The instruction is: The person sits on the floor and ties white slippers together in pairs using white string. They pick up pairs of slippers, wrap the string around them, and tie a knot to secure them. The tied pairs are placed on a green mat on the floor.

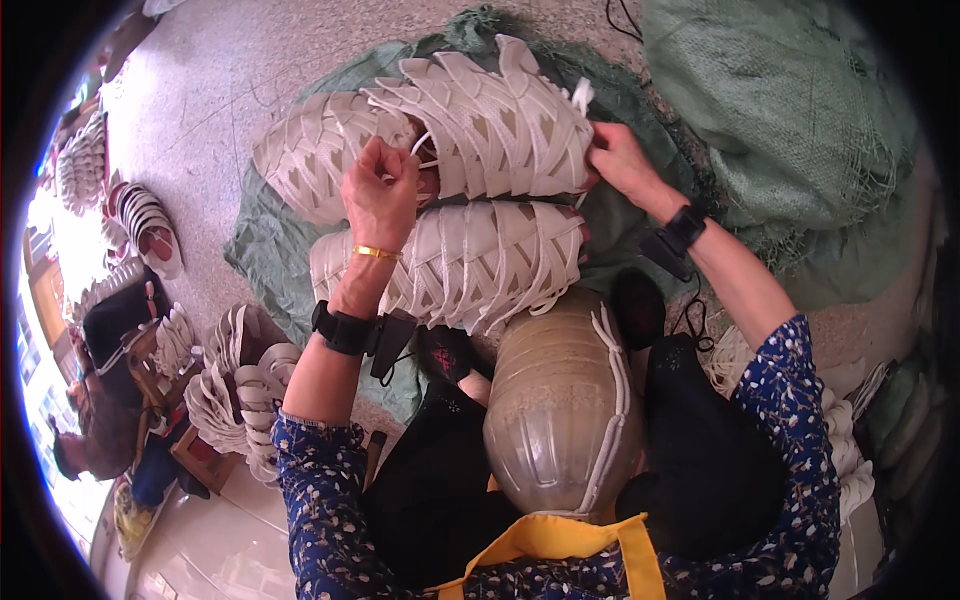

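Observation:
Pale woven strips that look like shoe uppers lie nested in long stacks in front of me. One stack is at the far middle, another stack adjoins it on the left, and a third stack lies nearer. My left hand is closed in a pinch above the join of the two far stacks, where a white cord runs from its fingers. At the right end of the far middle stack, my right hand grips the edge with bent fingers; its fingertips are partly hidden.
A green woven sheet lies under the stacks, and a bulky green sack is at right. Between my legs is a large rounded, brownish translucent object. More strip stacks and a seated person are at left.

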A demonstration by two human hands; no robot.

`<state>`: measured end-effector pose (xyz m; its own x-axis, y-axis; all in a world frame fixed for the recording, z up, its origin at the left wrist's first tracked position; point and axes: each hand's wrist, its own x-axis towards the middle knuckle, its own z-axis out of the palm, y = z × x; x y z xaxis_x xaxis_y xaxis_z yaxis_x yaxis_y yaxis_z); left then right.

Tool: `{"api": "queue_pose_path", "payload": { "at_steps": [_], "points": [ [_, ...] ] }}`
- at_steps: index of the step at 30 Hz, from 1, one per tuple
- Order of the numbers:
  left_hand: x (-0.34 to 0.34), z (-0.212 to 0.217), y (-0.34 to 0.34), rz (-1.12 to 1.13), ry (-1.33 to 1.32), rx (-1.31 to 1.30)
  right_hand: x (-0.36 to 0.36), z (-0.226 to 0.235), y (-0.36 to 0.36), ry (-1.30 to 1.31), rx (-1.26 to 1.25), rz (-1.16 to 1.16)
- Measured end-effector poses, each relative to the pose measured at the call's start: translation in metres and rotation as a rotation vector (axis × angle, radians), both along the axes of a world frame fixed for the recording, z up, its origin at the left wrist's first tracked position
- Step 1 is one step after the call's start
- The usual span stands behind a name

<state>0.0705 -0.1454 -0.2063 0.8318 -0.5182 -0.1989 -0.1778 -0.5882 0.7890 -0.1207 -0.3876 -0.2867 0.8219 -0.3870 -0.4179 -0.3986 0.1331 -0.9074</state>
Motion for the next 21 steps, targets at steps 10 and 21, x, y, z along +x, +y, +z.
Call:
{"api": "queue_pose_path", "payload": {
  "at_steps": [10, 21],
  "points": [
    [0.002, 0.057, 0.028, 0.178, 0.155, -0.387, 0.033, 0.12, 0.058, -0.248, -0.292, 0.135],
    [-0.011, 0.064, 0.027, 0.111, 0.052, -0.29, 0.099, 0.123, 0.109, -0.084, 0.01, 0.343]
  ]
}}
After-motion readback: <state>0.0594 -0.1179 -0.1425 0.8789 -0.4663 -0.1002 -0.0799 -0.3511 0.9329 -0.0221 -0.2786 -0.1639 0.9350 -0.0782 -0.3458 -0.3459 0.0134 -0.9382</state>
